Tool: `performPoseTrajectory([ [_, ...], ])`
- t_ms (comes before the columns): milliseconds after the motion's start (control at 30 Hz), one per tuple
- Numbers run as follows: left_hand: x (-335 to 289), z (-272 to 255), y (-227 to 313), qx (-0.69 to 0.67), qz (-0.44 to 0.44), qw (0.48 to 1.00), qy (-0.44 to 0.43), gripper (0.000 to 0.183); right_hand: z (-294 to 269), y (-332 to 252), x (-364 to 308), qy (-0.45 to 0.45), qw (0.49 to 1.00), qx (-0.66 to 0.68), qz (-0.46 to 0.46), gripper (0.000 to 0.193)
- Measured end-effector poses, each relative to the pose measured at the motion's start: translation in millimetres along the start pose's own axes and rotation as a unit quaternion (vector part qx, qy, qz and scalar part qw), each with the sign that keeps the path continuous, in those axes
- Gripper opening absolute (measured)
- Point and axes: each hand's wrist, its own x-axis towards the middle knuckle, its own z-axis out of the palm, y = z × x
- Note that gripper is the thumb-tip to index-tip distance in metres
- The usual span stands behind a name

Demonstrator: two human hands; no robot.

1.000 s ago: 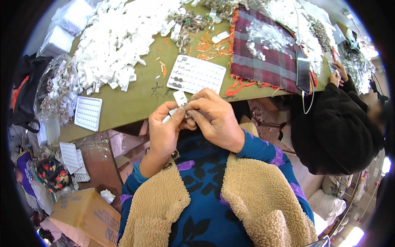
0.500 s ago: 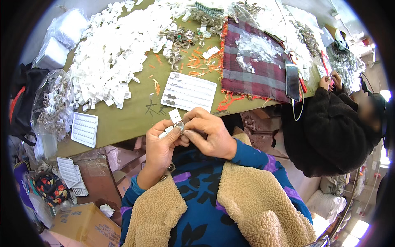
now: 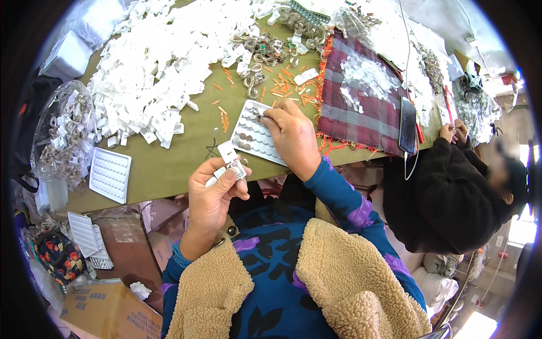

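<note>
In my left hand (image 3: pixel 208 199) is a small white plastic case (image 3: pixel 228 152) with its flap standing up, pinched between thumb and fingers. A shiny part shows inside the case, too small to make out. My right hand (image 3: pixel 294 138) reaches over a white blister tray (image 3: pixel 273 158) on the table, its thumb and index finger pressed together above the tray's pockets. Whatever lies between those fingertips is hidden. Several small round discs (image 3: pixel 244 137), some grey and some darker, sit in the tray.
A heap of white plastic pieces (image 3: pixel 152 73) covers the table's far left. Orange strips (image 3: pixel 288 85), a checked cloth (image 3: pixel 361 113) with clear pieces, and a phone (image 3: pixel 407 127) on a cable lie rightward. Another tray (image 3: pixel 110 175) rests left. A person in black (image 3: pixel 440 192) works at right.
My right hand has left the white case and moved forward onto the tray. My left hand keeps the case, slightly lower and further left. The view has shifted a little.
</note>
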Motion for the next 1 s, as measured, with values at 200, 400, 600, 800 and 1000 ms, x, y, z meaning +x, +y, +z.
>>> performPoseTrajectory([
  [200,9,-7,2,-0.06,-0.017,0.998,-0.008,0.026,-9,1,11,-0.033,0.995,0.087,0.025,0.011],
  [400,12,-9,3,-0.084,-0.023,0.996,-0.011,0.025,-1,2,26,-0.05,0.995,0.018,-0.087,0.029],
  [600,11,-11,3,-0.089,-0.027,0.996,-0.012,0.026,-3,4,21,-0.053,0.996,0.017,-0.067,0.027],
  [800,12,-10,1,-0.089,-0.017,0.996,-0.015,0.025,3,3,10,-0.057,0.995,-0.022,-0.076,0.023],
  [1000,11,-10,-1,-0.121,-0.01,0.993,-0.003,0.023,-3,-3,12,-0.064,0.995,-0.003,-0.076,0.013],
])
